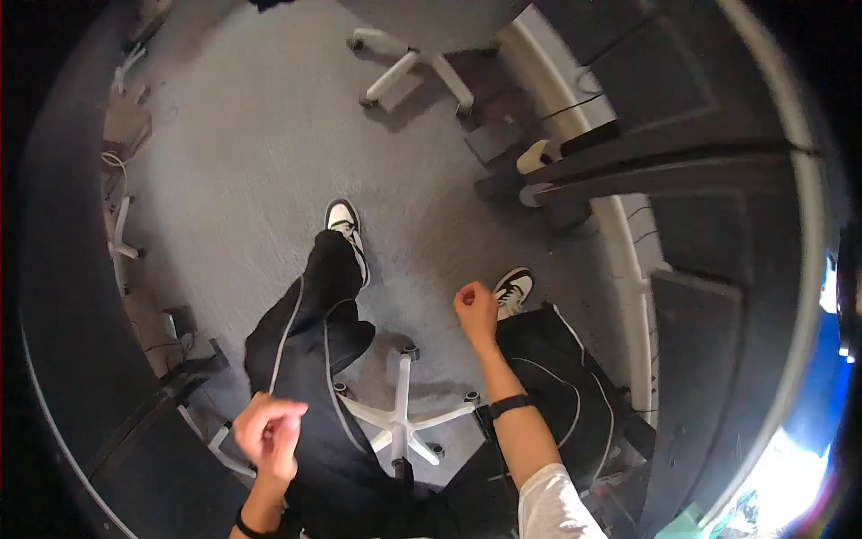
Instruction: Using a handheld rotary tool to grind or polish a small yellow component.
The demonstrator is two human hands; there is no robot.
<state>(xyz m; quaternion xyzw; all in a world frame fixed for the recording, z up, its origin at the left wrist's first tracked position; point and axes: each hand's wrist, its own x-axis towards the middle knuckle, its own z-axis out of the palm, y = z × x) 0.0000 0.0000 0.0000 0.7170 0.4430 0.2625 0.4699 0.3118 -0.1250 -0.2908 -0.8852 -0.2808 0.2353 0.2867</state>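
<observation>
At lower left your left hand (268,437) hovers over your black trousers (307,364), grip half-curled, fingertip contact unclear, and right of centre your right hand (477,314), fisted on nothing visible, overlaps your shoe (515,287) in view: seemingly an empty-handed pause, any grasp calling for uncurling.

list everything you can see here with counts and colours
floor: 1, grey, middle
far chair base: 1, white, top centre
near chair base: 1, white, bottom centre
rounded object: 1, cream, upper right
dark panels: several, black, both sides
cables: several, pale and dark, towards both sides
shoes: 2, black and white, on the floor
trousers: 1 pair, black with pale lines, lower half
sleeve: 1, white, lower right
wristbands: 2, black, on the wrists
left hand: 1, bare, lower left
right hand: 1, bare, right of centre
</observation>
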